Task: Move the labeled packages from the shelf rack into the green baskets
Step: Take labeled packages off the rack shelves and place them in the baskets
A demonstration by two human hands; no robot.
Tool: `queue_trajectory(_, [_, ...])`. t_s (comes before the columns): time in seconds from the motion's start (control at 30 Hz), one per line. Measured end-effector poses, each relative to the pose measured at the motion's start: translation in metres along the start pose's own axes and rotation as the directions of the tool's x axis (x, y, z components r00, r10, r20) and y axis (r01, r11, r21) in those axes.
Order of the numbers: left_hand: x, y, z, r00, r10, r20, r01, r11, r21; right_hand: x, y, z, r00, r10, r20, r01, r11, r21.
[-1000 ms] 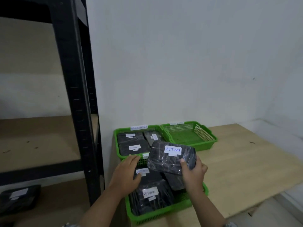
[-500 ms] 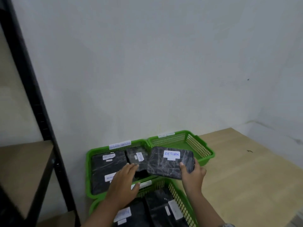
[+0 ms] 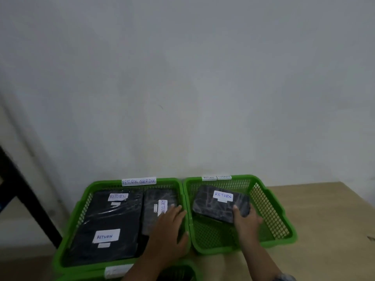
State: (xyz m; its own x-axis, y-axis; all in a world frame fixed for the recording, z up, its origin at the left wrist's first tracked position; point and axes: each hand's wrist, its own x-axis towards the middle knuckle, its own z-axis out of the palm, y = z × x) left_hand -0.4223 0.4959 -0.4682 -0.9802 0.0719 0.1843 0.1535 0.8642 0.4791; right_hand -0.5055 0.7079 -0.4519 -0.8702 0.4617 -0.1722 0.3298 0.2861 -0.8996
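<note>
**Placing a RETURN package into the right basket**

Lowering step, nearly done. The right hand [image 3: 246, 220] has its grip clamped on the near right corner of the black wrapped package [image 3: 215, 205], thumb on top and fingers underneath. The package is inside the right green basket [image 3: 269, 213], white RETURN label up, tilted with the near edge raised off the mesh floor. Can't tell whether the far edge touches down yet. Nothing else shows in this basket.

The left hand [image 3: 168, 226] grasps nothing. Its fingers lie straight across the right side of the left green basket [image 3: 101, 182], over the sideways-labelled package [image 3: 156, 197] and close to the rim shared by the two baskets. It looks like it is just steadying. More labelled packages [image 3: 113, 220] lie flat in that basket, filling it. Both baskets sit on the worktop [image 3: 324, 209] against the wall, tags on their back rims. The black rack post [image 3: 26, 199] is at the far left.

Next move, as I judge it: drop the near edge until the package lies flat, slide the fingers out from under it, release, then turn back to the rack. The risk is fingers catching between package and mesh, or the package ending up propped on the back wall.
</note>
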Motion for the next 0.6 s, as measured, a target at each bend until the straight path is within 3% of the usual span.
queue_trajectory(0.2, [0.025,0.014,0.030,0.993,-0.063,0.103,0.050,0.991,0.121,0.055,0.010,0.027,0.988,0.059,0.143,-0.043,0.992,-0.115])
queue_trajectory(0.33, [0.028,0.005,0.045,0.988,-0.083,0.132,0.056,0.978,0.202,0.070,0.017,0.045,0.980,0.045,0.192,-0.013,0.986,-0.167])
queue_trajectory(0.43, [0.026,-0.001,0.048,0.966,-0.115,0.231,0.049,0.960,0.274,0.076,0.021,0.050,0.977,0.011,0.213,0.042,0.969,-0.243])
queue_trajectory(0.5, [0.026,-0.002,0.048,0.963,-0.133,0.232,0.057,0.950,0.307,0.077,0.021,0.051,0.965,-0.019,0.260,0.089,0.962,-0.259])
queue_trajectory(0.6, [0.025,0.002,0.049,0.989,-0.063,0.132,0.034,0.976,0.214,0.073,0.018,0.049,0.946,-0.020,0.324,0.097,0.970,-0.222])
